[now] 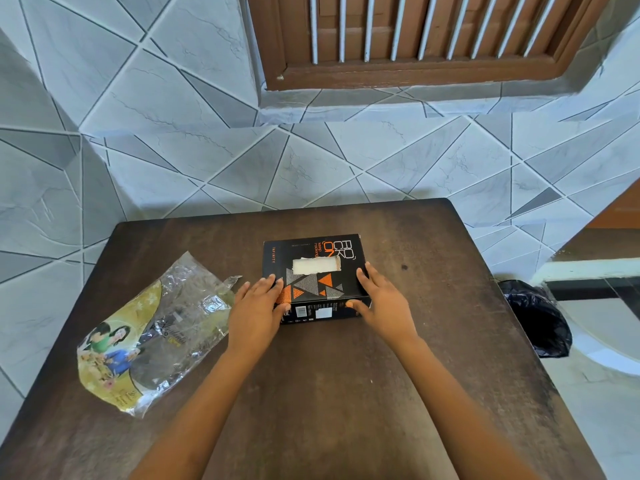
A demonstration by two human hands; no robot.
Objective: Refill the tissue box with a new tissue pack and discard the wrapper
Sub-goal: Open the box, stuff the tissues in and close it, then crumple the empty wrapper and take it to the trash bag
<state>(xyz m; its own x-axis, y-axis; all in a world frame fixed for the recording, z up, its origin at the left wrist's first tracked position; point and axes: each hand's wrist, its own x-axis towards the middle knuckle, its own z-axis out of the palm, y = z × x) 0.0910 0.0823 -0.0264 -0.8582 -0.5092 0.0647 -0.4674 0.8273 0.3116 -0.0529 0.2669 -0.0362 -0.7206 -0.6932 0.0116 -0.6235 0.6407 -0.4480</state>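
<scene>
A black tissue box with orange and grey triangles lies flat in the middle of the dark wooden table. White tissue shows through the slot in its top. My left hand holds the box's near left corner, fingers on top and thumb on the front face. My right hand holds the near right corner the same way, thumb pressed on the front face. An empty clear and yellow plastic wrapper lies crumpled on the table to the left of my left hand, apart from the box.
A bin lined with a black plastic bag stands on the floor beside the table's right edge. A tiled wall rises just behind the table, with a brown barred window above.
</scene>
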